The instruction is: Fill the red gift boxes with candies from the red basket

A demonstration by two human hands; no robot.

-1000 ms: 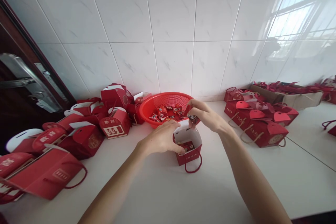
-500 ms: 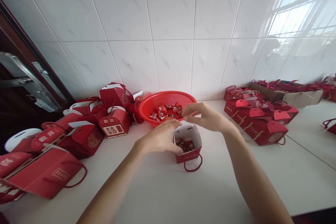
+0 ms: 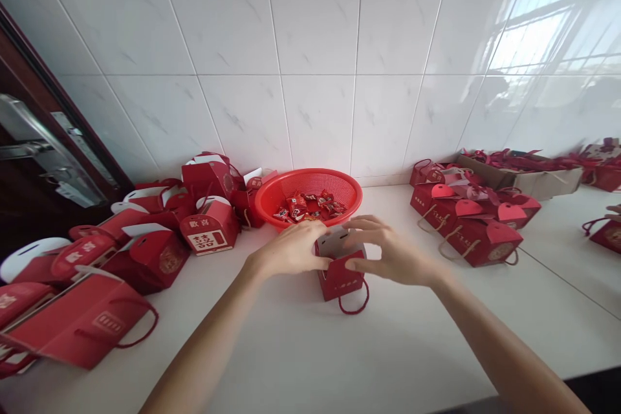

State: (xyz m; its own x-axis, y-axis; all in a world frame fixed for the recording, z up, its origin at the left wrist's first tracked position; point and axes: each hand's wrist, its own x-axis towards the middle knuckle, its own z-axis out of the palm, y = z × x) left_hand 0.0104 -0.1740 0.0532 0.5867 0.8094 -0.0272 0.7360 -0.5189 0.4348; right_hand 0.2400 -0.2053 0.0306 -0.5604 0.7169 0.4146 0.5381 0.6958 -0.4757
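Note:
A small red gift box (image 3: 342, 275) with a white inside stands in front of me on the white tabletop, a dark red cord handle hanging at its front. My left hand (image 3: 291, 249) holds its left side, the thumb at the front panel and the fingers toward the back. From the right, my right hand (image 3: 391, 249) spans the top, thumb on the raised front flap and fingers at the rear flap. The flap and my fingers hide what lies inside. Just behind is a red plastic basket (image 3: 334, 176) with wrapped candies (image 3: 313, 206) in it.
Several red gift boxes (image 3: 208, 233) crowd the left side, some with lids up. At the right stand closed red boxes (image 3: 485, 239) and a cardboard carton (image 3: 548, 182) of red ribboned things. Part of another person's hand (image 3: 615, 210) shows at the right edge. A tiled wall closes the back.
My right hand has come down from above the box's back to its right side and front flap. The front flap is now raised, covering the candies seen inside before. My left hand stays at the box.

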